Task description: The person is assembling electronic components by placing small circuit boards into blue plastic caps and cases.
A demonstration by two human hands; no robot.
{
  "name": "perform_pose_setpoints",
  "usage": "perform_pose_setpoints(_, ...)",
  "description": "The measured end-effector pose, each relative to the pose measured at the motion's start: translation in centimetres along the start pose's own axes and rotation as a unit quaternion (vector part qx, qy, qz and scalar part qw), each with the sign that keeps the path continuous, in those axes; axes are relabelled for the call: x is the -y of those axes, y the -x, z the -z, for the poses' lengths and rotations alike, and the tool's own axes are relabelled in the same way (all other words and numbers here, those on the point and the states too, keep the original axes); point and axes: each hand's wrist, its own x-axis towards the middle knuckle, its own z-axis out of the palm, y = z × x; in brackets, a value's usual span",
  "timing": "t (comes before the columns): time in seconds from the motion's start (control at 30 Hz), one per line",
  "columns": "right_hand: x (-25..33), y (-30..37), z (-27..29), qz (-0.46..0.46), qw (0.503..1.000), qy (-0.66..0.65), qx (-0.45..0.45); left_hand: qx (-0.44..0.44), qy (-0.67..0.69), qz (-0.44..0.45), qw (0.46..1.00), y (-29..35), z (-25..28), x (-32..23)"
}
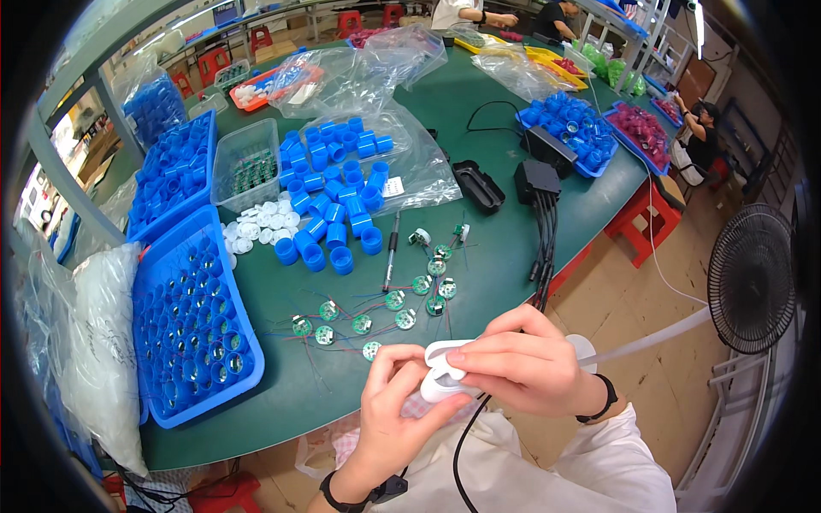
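Just past the table's near edge, both my hands are on a small white rounded case (pixel 440 385) that stands open like a hinged box. My left hand (pixel 393 415) grips its left side, thumb below and fingers curled behind. The right hand (pixel 526 363) closes on its right side, fingertips pressed at the gap between its two halves. What lies inside is hidden by my fingers. Beyond them, small round green circuit boards (pixel 395 300) with thin red and blue wires are scattered on the green table (pixel 342 410). A black pen (pixel 392 252) lies among them.
Blue caps (pixel 342 259) and white discs (pixel 248 231) lie loose beyond the boards. Blue trays (pixel 256 363) line the left. A black adapter with cables (pixel 539 179) sits at right, near an open black case (pixel 479 185). A fan (pixel 751 278) stands far right; people work farther back.
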Motion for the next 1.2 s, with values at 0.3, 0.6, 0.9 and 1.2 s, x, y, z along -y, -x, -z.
perform_pose_setpoints(0.3, 0.3, -1.1, 0.4, -0.208, 0.971, -0.087, 0.077, 0.007, -0.024, 0.004, 1.0, 0.2, 0.2, 0.0)
perform_pose_setpoints(0.6, -1.3, -2.0, -0.9, -0.366, 0.79, -0.472, 0.139, -0.092, -0.093, 0.045, 0.99, 0.4, 1.5, 0.2)
perform_pose_setpoints(0.9, -3.9, -14.3, 0.4, -0.081, 0.993, -0.082, 0.02, -0.31, -0.199, 0.031, 0.929, 4.5, 6.1, 0.8)
perform_pose_setpoints(1.2, -15.8, -40.0, 4.7, 0.138, 0.876, 0.35, -0.301, -0.343, -0.386, -0.055, 0.855, 5.7, 7.0, 5.4)
